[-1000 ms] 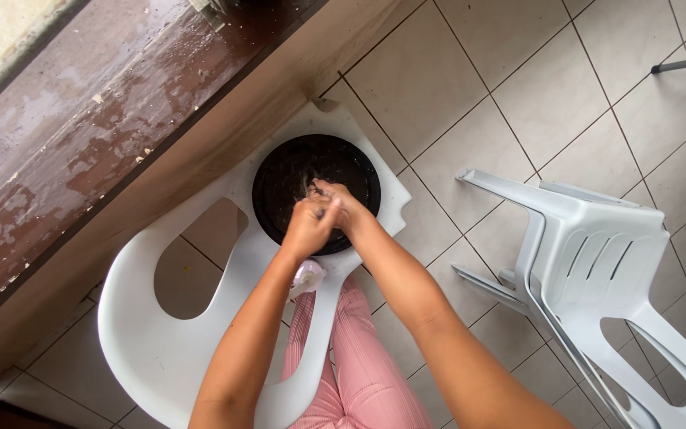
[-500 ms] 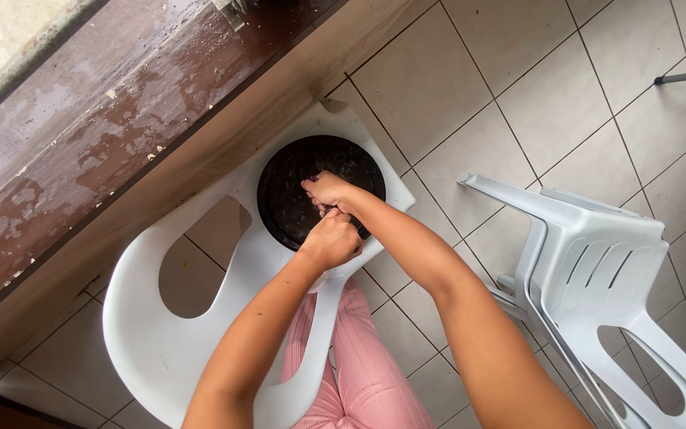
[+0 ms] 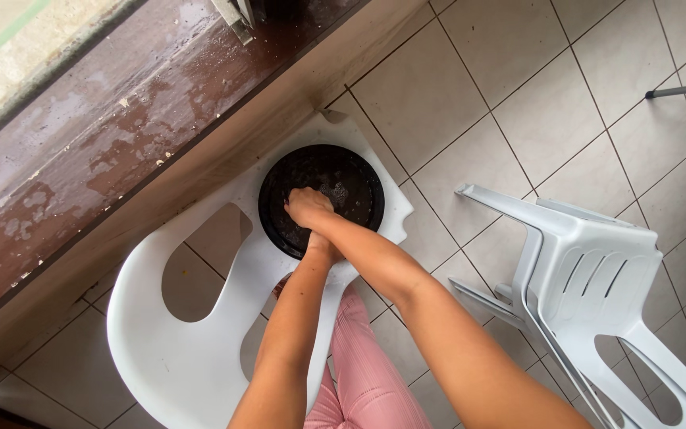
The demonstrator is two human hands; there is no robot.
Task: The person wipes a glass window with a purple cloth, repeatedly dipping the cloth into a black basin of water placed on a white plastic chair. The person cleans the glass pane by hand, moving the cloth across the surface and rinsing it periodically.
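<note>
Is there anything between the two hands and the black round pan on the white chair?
Nothing visible. Both hands are already inside the black round pan: the right hand lies on top, and the left hand is mostly hidden beneath it. The pan rests on the white plastic chair.

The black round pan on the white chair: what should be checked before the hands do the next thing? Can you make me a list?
1. Black round pan sits flat on the seat of the white chair: ok.
2. Pan away from the seat's edge: not ok, it lies close to the front corner.
3. Hands on the pan: ok, the right hand presses inside it; the left hand sits just behind, mostly hidden.
4. What the hands hold: cannot tell, the fingers are curled under.
5. Pan clean: cannot tell, the surface looks wet and speckled.
6. Room beside: ok, the stacked white chairs stand apart on the tiled floor.
</note>
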